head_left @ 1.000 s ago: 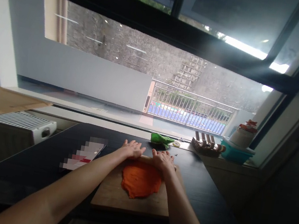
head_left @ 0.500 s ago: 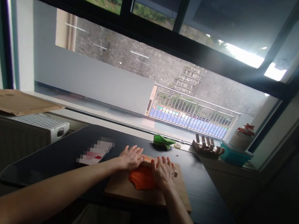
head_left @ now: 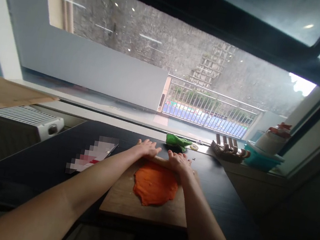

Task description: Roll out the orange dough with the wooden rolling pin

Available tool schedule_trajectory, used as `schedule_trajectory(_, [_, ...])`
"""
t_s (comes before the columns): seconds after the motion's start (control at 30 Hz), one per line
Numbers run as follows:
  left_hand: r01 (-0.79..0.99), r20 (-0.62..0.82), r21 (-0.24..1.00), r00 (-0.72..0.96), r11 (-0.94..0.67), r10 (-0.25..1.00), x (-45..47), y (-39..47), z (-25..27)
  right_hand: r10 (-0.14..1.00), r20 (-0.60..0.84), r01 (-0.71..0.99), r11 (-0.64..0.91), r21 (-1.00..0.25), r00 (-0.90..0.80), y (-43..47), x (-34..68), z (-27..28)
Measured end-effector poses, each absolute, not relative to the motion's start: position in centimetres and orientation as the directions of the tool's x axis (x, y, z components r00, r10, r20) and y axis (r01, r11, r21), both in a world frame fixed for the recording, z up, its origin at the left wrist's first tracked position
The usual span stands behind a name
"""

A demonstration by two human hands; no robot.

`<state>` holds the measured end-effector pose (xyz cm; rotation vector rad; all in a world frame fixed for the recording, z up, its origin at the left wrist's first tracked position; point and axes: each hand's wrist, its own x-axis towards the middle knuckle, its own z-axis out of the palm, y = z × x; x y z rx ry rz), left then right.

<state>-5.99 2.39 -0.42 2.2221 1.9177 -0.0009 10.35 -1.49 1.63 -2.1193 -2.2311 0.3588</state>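
A flattened orange sheet of dough or clay (head_left: pixel 155 185) with an uneven edge lies on a wooden board (head_left: pixel 117 199). Across its far edge runs a wooden rolling pin (head_left: pixel 161 161), mostly covered by my hands. My left hand (head_left: pixel 147 149) rests on the pin's left part, fingers stretched forward. On the right part lies my right hand (head_left: pixel 179 161), palm down, its fingers also extended. Neither hand wraps round the pin.
Beyond the board on the black table (head_left: pixel 227 196) lies a crumpled green cloth (head_left: pixel 177 141). A phone-like flat item (head_left: pixel 92 158), partly blurred, is at left. Brown racks (head_left: pixel 229 148) and a teal box (head_left: pixel 264 157) stand by the window.
Both hands have pushed the rolling pin away from me to the sheet's far edge, so more of the orange sheet shows. The view has tilted down and closer.
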Motion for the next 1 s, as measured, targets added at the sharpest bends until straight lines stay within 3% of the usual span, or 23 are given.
schedule_trajectory(0.5, [0.943, -0.027, 0.126, 0.312, -0.307, 0.950, -8.5, -10.3, 0.7, 0.980, 0.160, 0.979, 0.139, -0.148, -0.116, -14.4, 10.0, -1.5])
schedule_trajectory(0.67, [0.915, -0.032, 0.167, 0.378, -0.368, 0.925, -8.9, -10.2, 0.3, 0.972, 0.120, 0.965, 0.218, -0.148, -0.201, -15.3, 11.0, -1.5])
schedule_trajectory(0.83, [0.956, -0.056, 0.171, 0.249, -0.237, 0.967, -7.0, -5.8, 0.2, 0.973, -0.004, 0.962, 0.226, -0.153, -0.229, -10.7, 11.8, 0.7])
schedule_trajectory(1.0, [0.964, -0.044, 0.160, 0.220, -0.211, 0.974, -5.9, -2.6, 0.0, 0.980, -0.029, 0.972, 0.193, -0.136, -0.198, -5.8, 11.4, 1.7])
